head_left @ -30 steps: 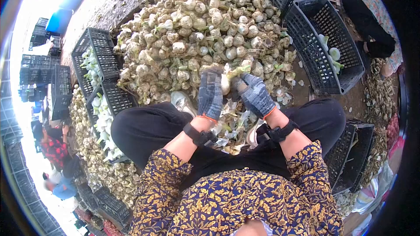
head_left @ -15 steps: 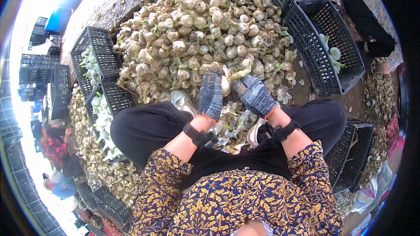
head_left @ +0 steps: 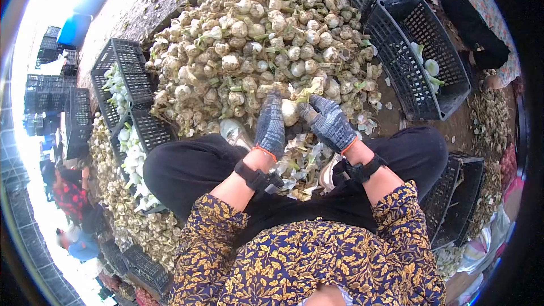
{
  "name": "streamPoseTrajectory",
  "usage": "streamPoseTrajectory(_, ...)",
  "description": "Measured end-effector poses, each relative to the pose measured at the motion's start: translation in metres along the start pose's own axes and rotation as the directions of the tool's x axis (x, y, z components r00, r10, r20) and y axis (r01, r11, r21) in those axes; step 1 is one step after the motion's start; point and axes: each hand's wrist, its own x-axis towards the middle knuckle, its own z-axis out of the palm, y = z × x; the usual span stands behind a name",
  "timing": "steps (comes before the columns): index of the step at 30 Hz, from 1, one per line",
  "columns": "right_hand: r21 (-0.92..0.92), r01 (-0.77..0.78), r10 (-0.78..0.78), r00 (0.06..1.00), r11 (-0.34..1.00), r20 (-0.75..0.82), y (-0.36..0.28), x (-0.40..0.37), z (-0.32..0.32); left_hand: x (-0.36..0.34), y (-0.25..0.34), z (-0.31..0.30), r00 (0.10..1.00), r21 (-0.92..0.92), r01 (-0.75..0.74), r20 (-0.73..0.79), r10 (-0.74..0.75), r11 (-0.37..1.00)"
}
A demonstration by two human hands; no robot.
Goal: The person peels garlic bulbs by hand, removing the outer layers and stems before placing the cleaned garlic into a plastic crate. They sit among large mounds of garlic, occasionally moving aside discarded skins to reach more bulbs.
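Note:
My left hand, in a grey knitted glove with an orange cuff, is closed around the left side of a garlic bulb. The bulb is pale and smooth where it shows between my hands. On its right, my gloved right hand is closed on a yellowish strip of garlic skin that sticks up by the bulb. Just beyond both hands rises a big heap of unpeeled, soil-stained garlic. Loose peelings lie on the ground between my shoes.
Black crates with peeled white garlic stand left and right of the heap. Another black crate is by my right knee. A person in a floral top is at upper right; other people are at far left.
The strip of garlic skin now stands more upright, and more of the bulb's pale surface shows. Both hands stay close together in nearly the same place.

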Motion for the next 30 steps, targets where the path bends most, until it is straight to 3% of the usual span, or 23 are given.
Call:
streamPoseTrajectory(5,-0.01,0.089,-0.089,0.996,0.996,0.003,0.005,-0.002,0.001,-0.001,0.005,-0.003,0.997,-0.014,0.069,0.027,-0.068,0.998)
streamPoseTrajectory(7,0.01,0.082,-0.082,0.996,0.997,0.025,0.002,-0.001,0.003,-0.006,0.011,0.0,0.98,-0.031,0.192,0.065,-0.19,0.981)
streamPoseTrajectory(8,0.185,-0.119,0.112,0.993,0.976,0.048,-0.004,0.004,0.005,-0.007,0.013,-0.001,0.978,-0.023,0.198,0.078,-0.195,0.98)
streamPoseTrajectory(9,0.329,-0.318,0.306,0.948,0.889,0.091,-0.008,0.007,0.002,-0.01,0.011,0.0,0.989,-0.014,0.148,-0.018,-0.148,0.989)
streamPoseTrajectory(10,0.198,-0.204,0.172,0.97,0.959,0.171,-0.005,0.007,-0.002,-0.012,0.006,0.006,0.991,0.006,0.11,-0.08,-0.109,0.994)
streamPoseTrajectory(11,-0.04,-0.022,0.028,0.983,0.999,0.181,0.0,0.004,0.005,-0.009,-0.002,0.003,0.995,0.25,-0.069,-0.047,0.083,0.966)
streamPoseTrajectory(12,0.037,-0.207,0.189,0.943,0.978,0.274,0.006,0.007,0.014,-0.011,-0.005,0.004,0.959,0.442,-0.273,0.057,0.277,0.854)
streamPoseTrajectory(13,-0.05,-0.197,0.203,0.95,0.979,0.239,0.008,0.002,0.017,-0.02,-0.009,0.003,0.915,0.729,-0.353,0.138,0.379,0.587)
streamPoseTrajectory(14,0.162,-0.352,0.314,0.923,0.922,0.221,0.014,0.001,0.034,-0.006,-0.023,-0.007,0.777,0.538,-0.614,0.287,0.56,0.577)
streamPoseTrajectory(15,0.038,-0.211,0.207,0.974,0.977,0.093,0.005,0.008,0.011,-0.002,-0.026,-0.008,0.72,0.487,-0.681,0.304,0.624,0.548)
streamPoseTrajectory(16,0.111,-0.254,0.264,0.961,0.961,-0.082,0.005,0.004,0.026,-0.006,-0.02,0.0,0.763,0.556,-0.618,0.256,0.593,0.555)
streamPoseTrajectory(17,0.261,-0.412,0.439,0.897,0.873,-0.055,-0.007,0.009,0.007,-0.011,-0.017,0.006,0.81,0.601,-0.545,0.199,0.551,0.585)
streamPoseTrajectory(18,0.348,-0.442,0.481,0.876,0.827,-0.029,-0.013,0.013,0.004,-0.018,-0.007,0.013,0.876,0.397,-0.478,0.157,0.455,0.784)
streamPoseTrajectory(20,0.313,-0.35,0.395,0.914,0.883,-0.095,-0.01,0.007,0.018,0.003,0.001,-0.002,0.985,0.102,-0.162,0.084,0.153,0.982)
streamPoseTrajectory(21,0.314,-0.337,0.357,0.934,0.887,-0.006,-0.013,0.009,0.006,0.001,0.004,0.002,0.996,0.009,-0.055,0.068,0.054,0.998)
streamPoseTrajectory(22,0.367,-0.486,0.498,0.864,0.793,0.068,-0.02,0.013,-0.004,0.007,0.003,-0.005,0.983,-0.091,0.035,0.18,-0.018,0.995)
streamPoseTrajectory(24,0.4,-0.447,0.503,0.863,0.8,-0.041,-0.018,0.011,0.005,-0.007,0.013,0.002,0.969,0.008,0.165,0.188,-0.163,0.986)
streamPoseTrajectory(25,0.375,-0.556,0.582,0.812,0.741,0.054,-0.017,0.01,0.01,-0.008,0.006,0.004,0.967,0.016,0.163,0.196,-0.163,0.987)
streamPoseTrajectory(26,0.374,-0.557,0.585,0.81,0.742,0.044,-0.014,0.009,0.013,-0.008,-0.005,0.004,0.974,0.274,-0.206,0.155,0.168,0.939)
streamPoseTrajectory(27,0.374,-0.523,0.579,0.813,0.766,-0.051,-0.01,0.008,0.021,-0.008,-0.011,0.004,0.855,0.505,-0.509,0.201,0.479,0.697)
streamPoseTrajectory(29,0.367,-0.446,0.54,0.815,0.816,-0.21,-0.006,0.01,0.031,-0.011,-0.007,0.005,0.881,0.45,-0.472,0.208,0.426,0.758)
streamPoseTrajectory(30,0.364,-0.448,0.542,0.812,0.817,-0.216,-0.002,0.01,0.032,-0.012,-0.005,0.005,0.905,0.394,-0.425,0.21,0.371,0.815)
